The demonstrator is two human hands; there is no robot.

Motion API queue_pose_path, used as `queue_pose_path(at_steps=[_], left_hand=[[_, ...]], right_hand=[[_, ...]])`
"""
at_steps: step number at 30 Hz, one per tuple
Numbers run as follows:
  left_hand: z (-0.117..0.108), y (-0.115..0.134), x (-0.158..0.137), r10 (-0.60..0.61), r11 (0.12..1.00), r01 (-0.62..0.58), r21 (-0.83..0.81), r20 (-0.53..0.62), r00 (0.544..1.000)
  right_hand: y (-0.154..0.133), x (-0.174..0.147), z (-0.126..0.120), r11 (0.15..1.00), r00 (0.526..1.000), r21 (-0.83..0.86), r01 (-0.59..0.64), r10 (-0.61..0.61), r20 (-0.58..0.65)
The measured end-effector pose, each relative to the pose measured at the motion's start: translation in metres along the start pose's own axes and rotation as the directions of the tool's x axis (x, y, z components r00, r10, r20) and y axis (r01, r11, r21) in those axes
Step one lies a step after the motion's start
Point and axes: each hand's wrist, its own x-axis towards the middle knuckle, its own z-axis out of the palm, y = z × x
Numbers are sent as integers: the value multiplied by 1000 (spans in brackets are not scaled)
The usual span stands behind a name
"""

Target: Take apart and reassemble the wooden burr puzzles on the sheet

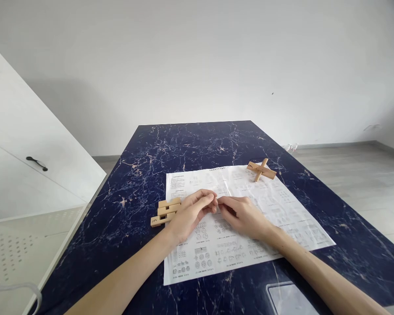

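Over the middle of a printed instruction sheet (223,258), my left hand (193,212) and my right hand (241,214) meet nearly fingertip to fingertip. The left thumb presses against the curled fingers. My right fingers are bent inward too. Whatever either hand may hold is hidden. Just left of my left hand lie several notched wooden puzzle pieces (164,211), side by side, partly over the sheet's edge; the nearest bears a dark mark. At the sheet's far right corner rests a pair of crossed wooden pieces (262,169), also marked.
The dark blue marbled table (184,144) carries the sheet. At its near edge, beside my right forearm, is a pale rectangular object (290,299), cut off by the frame. A white cabinet (26,131) with a black handle stands to the left; a bare wall (197,65) rises behind.
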Motion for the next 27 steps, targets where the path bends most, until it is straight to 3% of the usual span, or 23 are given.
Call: queue_pose_path(at_steps=[5,9,11,14,17,22,27], left_hand=[[2,-1,-1,16,992,-18,126,20,1000],[9,-4,-9,74,909,-92,406,61,995],[14,-7,-14,170,764,-185,618,84,982],[20,-15,-20,403,402,-334,852,163,901],[21,-24,-22,510,123,-298,947,197,837],[16,-34,-22,515,-47,-177,983,176,839],[17,-36,-27,481,-71,-84,994,107,870]], right_hand=[[-2,1,-3,1000,1000,26,-14,14,8],[-1,1,-2,999,1000,45,-16,15,12],[-1,0,-2,998,1000,60,-7,6,19],[2,-1,0,999,1000,48,-8,8,16],[5,-1,2,1000,1000,-5,-19,19,-3],[5,-1,3,999,999,-21,-32,32,-21],[3,-1,3,1000,999,-15,-27,27,-20]])
